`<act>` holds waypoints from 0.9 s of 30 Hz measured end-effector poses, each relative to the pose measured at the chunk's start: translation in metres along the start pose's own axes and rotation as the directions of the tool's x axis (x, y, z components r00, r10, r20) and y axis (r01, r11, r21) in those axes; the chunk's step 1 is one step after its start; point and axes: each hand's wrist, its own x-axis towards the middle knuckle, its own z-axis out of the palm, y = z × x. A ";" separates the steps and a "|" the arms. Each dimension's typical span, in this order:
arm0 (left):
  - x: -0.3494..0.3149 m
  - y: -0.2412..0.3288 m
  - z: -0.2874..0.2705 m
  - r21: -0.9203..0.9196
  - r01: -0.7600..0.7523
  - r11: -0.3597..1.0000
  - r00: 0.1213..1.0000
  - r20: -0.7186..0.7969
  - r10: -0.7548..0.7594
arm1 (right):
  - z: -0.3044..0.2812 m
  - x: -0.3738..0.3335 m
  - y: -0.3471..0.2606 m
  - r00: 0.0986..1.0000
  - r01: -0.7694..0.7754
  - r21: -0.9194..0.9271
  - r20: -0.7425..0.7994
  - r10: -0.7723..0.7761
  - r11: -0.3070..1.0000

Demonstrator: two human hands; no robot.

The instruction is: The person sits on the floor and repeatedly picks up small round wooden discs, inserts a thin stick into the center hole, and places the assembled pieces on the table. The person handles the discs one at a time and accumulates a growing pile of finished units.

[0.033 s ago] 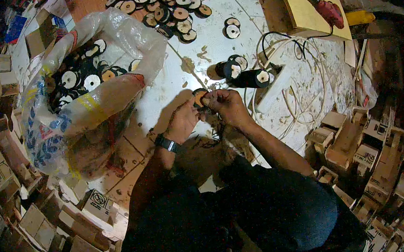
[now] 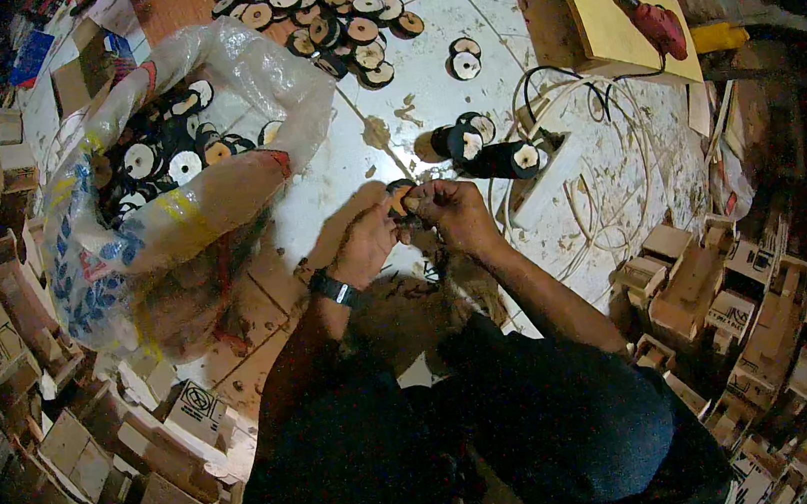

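Between my hands is a small round wooden disc [image 2: 399, 198] with a dark rim. My left hand [image 2: 365, 249], below a dark wristwatch, is closed on its left edge. The fingers of my right hand [image 2: 461, 217] pinch it from the right. Just beyond them on the tiled floor stand dark cylinders, one a black roll [image 2: 516, 159] with a pale core showing at its end. A pale-faced disc [image 2: 479, 126] lies beside these rolls. What my fingertips do on the disc's underside is hidden.
At left, an open plastic sack [image 2: 284, 95] holds several black-rimmed discs. More discs [image 2: 362, 29] are heaped at the far side, partly on a brown board. A red drill [image 2: 655, 25] rests on a yellow box at far right. Loose cable [image 2: 574, 201] and wooden boxes [image 2: 695, 287] lie right.
The disc has turned slightly in my fingers. Otherwise my hands and the things around them stay in place.
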 end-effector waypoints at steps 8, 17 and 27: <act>0.016 0.022 -0.010 -0.198 0.010 0.980 1.000 0.027 -0.005 | 0.006 0.035 -0.023 0.815 0.474 -0.603 0.024 -0.579 0.642; 0.013 0.032 -0.020 0.078 0.257 0.963 0.929 -0.294 -0.224 | -0.054 0.210 -0.089 0.799 0.274 -0.774 -0.147 -0.583 0.571; -0.004 0.016 -0.038 0.142 0.258 0.956 0.909 -0.370 -0.190 | -0.073 0.202 -0.081 0.780 0.194 -0.935 -0.038 -0.625 0.298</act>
